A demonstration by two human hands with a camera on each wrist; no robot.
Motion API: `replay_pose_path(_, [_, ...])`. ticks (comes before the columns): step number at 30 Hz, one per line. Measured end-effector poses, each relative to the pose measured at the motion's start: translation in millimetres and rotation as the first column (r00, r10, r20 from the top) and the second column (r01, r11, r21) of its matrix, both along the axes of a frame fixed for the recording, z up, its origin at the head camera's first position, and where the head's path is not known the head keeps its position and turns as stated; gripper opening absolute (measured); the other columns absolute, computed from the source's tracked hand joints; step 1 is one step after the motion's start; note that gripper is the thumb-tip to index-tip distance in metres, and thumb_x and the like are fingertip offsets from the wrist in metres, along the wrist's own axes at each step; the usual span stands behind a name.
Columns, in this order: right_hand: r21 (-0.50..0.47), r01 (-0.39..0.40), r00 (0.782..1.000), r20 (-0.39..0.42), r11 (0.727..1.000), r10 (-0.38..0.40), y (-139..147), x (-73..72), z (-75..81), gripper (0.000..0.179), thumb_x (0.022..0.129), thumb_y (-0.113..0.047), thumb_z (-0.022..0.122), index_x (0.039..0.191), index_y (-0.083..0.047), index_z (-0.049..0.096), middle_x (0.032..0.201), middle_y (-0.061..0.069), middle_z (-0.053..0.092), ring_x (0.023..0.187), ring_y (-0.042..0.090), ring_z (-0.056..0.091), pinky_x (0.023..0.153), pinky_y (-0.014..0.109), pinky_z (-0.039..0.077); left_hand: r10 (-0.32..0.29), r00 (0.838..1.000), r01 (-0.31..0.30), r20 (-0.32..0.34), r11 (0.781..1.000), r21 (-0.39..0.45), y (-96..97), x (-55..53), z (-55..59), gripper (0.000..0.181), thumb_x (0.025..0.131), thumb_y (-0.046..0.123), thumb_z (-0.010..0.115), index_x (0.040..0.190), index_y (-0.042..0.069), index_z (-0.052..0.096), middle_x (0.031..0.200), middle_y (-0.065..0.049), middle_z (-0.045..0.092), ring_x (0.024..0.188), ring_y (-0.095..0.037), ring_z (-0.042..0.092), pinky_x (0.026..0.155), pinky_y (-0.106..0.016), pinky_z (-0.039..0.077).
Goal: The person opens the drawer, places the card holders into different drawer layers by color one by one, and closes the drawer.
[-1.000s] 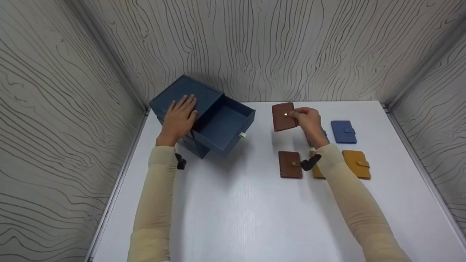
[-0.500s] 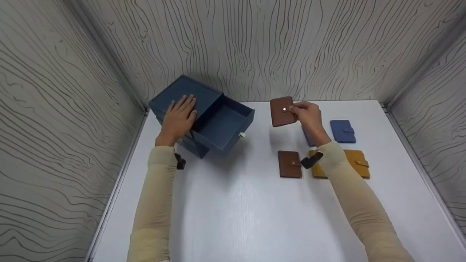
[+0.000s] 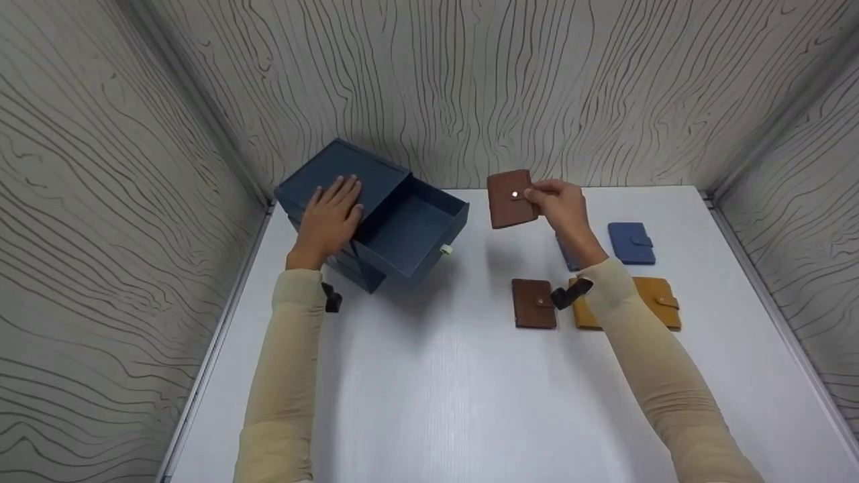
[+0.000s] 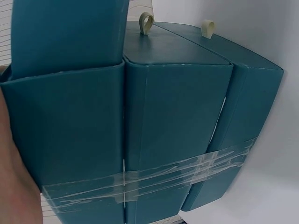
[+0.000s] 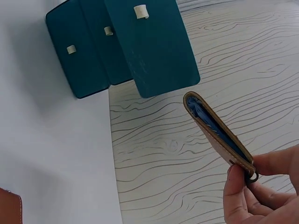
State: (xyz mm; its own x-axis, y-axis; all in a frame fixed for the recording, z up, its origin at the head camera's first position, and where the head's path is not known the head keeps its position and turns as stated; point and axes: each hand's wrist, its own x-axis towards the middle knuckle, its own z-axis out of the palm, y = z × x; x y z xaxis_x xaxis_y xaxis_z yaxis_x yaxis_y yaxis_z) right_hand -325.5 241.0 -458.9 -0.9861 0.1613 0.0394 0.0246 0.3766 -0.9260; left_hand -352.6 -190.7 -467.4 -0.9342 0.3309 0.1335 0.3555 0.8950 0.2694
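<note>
My left hand [image 3: 329, 218] rests with straight fingers on top of a dark blue drawer box [image 3: 349, 168]. The top drawer [image 3: 409, 228] is pulled out, and its inside shows bare in the head view. Between thumb and fingers my right hand [image 3: 562, 209] pinches a brown snap card wallet [image 3: 507, 208] by its strap edge, raised above the table to the right of the drawer. In the right wrist view the held wallet [image 5: 219, 133] appears edge-on, blue inside. The left wrist view shows the box's side [image 4: 177, 102] with clear tape across it.
A second brown wallet [image 3: 533, 305] lies on the white table [image 3: 429, 402]. Yellow wallets [image 3: 658, 302] and a blue wallet [image 3: 631, 243] lie to its right, some partly hidden by my right arm. Patterned walls [image 3: 456, 87] stand behind and at both sides.
My right hand has lifted the brown wallet a little and carried it left toward the pulled-out drawer. The left hand and the box have stayed in place.
</note>
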Motion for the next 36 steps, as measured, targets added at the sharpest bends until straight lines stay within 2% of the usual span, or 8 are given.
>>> replay_pose_path(5, [-0.037,-0.020,1.000,-0.020,0.999,0.019,-6,1.7,4.8,0.038,0.105,-0.023,0.067,0.134,0.002,0.070,0.119,0.017,0.074,0.088,0.006,0.072,0.081,0.021,0.060,-0.001,1.000,0.001,0.009,1.000,-0.003,-0.4,-0.5,-0.7,0.059,0.117,0.040,0.030,0.171,0.016,0.027,0.179,0.000,0.023,0.168,-0.024,0.016,0.139,-0.052,0.006])
replay_pose_path(10, [-0.069,-0.038,0.999,-0.040,0.997,0.035,-14,2.1,9.0,0.036,0.105,-0.022,0.068,0.132,0.002,0.071,0.119,0.018,0.074,0.088,0.007,0.072,0.077,0.018,0.059,0.000,1.000,0.000,0.006,1.000,-0.008,-0.6,-0.9,-0.8,0.060,0.117,0.041,0.030,0.171,0.016,0.026,0.179,-0.001,0.023,0.168,-0.024,0.016,0.139,-0.052,0.006])
replay_pose_path(19, [-0.102,-0.064,0.997,-0.059,0.993,0.058,-30,1.6,14.6,0.035,0.105,-0.020,0.068,0.131,0.003,0.072,0.119,0.018,0.074,0.092,0.010,0.072,0.079,0.018,0.060,-0.001,1.000,0.001,-0.002,1.000,-0.005,-0.6,-0.9,-1.0,0.060,0.117,0.040,0.030,0.171,0.015,0.027,0.178,-0.002,0.024,0.168,-0.025,0.017,0.139,-0.053,0.007])
replay_pose_path(27, [-0.141,-0.075,0.996,-0.060,0.987,0.067,-40,1.2,19.9,0.035,0.104,-0.018,0.069,0.131,0.004,0.071,0.114,0.013,0.074,0.089,0.009,0.072,0.078,0.018,0.061,-0.011,1.000,0.011,-0.030,1.000,0.016,-0.7,-0.5,-1.2,0.059,0.117,0.040,0.032,0.169,0.014,0.030,0.177,-0.003,0.027,0.167,-0.026,0.020,0.138,-0.054,0.009])
replay_pose_path(36, [-0.164,-0.098,0.994,-0.052,0.982,0.091,-52,-0.4,22.7,0.035,0.104,-0.018,0.068,0.132,0.003,0.071,0.118,0.015,0.073,0.093,0.012,0.071,0.081,0.020,0.061,-0.002,1.000,0.003,-0.014,1.000,0.007,-0.4,0.0,-0.8,0.059,0.117,0.041,0.030,0.170,0.015,0.028,0.178,-0.002,0.025,0.167,-0.024,0.018,0.139,-0.052,0.007])
